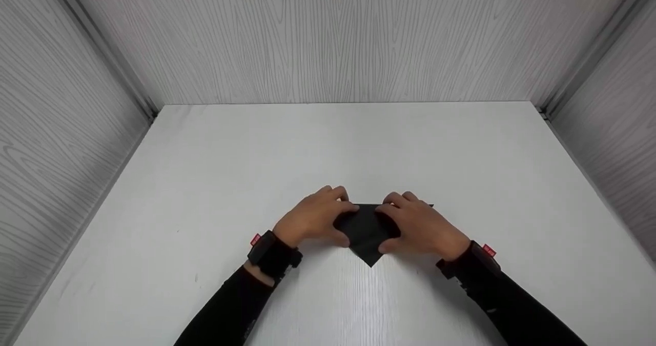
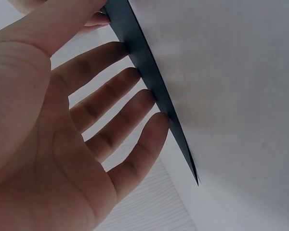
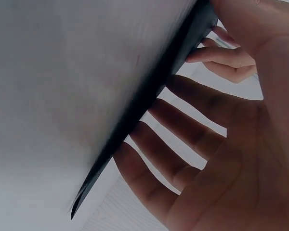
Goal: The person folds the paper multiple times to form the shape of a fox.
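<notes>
A black folded sheet, like paper, lies on the white table with one corner pointing toward me and a straight edge on the far side. My left hand is over its left part, fingertips at the far edge and thumb at the near left side. Over the right part is my right hand, its thumb close to the near right side. Both wrist views show the fingers extended, their tips touching the dark sheet. In the right wrist view, the layers part slightly at the sheet's pointed end.
A white tabletop surrounds the sheet. Behind it rises a grey wood-grain panel, with similar side panels at left and right. Dark sleeves and wrist-worn cameras cover both forearms.
</notes>
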The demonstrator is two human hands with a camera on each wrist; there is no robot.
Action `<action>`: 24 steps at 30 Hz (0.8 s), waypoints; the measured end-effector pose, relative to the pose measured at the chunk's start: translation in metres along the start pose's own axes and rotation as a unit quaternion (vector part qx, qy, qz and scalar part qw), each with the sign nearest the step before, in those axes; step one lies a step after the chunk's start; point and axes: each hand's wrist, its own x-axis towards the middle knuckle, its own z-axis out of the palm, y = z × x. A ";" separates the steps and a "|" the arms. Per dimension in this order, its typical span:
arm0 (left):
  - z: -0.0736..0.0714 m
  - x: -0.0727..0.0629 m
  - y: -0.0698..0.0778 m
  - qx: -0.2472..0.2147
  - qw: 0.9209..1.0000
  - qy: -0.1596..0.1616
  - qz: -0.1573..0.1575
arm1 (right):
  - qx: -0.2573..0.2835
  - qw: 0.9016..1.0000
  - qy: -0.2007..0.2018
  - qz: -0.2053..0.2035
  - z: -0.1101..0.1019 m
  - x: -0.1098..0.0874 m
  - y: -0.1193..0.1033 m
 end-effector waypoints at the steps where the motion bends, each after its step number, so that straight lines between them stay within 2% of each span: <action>1: 0.000 0.000 0.000 0.000 1.000 -0.002 0.000 | -0.001 1.000 0.001 0.000 0.000 0.000 0.000; 8: -0.006 -0.002 0.000 -0.016 1.000 -0.015 0.009 | -0.010 1.000 0.010 -0.011 0.000 0.000 0.001; 16: -0.009 -0.001 0.001 0.002 0.999 -0.028 0.029 | -0.002 1.000 0.017 -0.008 0.000 0.000 0.001; 20: -0.009 -0.001 0.001 0.004 0.999 -0.029 0.034 | 0.012 1.000 -0.001 -0.007 -0.003 -0.001 0.002; 24: -0.010 -0.001 -0.001 -0.011 0.999 -0.035 0.032 | 0.052 0.998 -0.036 -0.008 -0.008 -0.001 0.007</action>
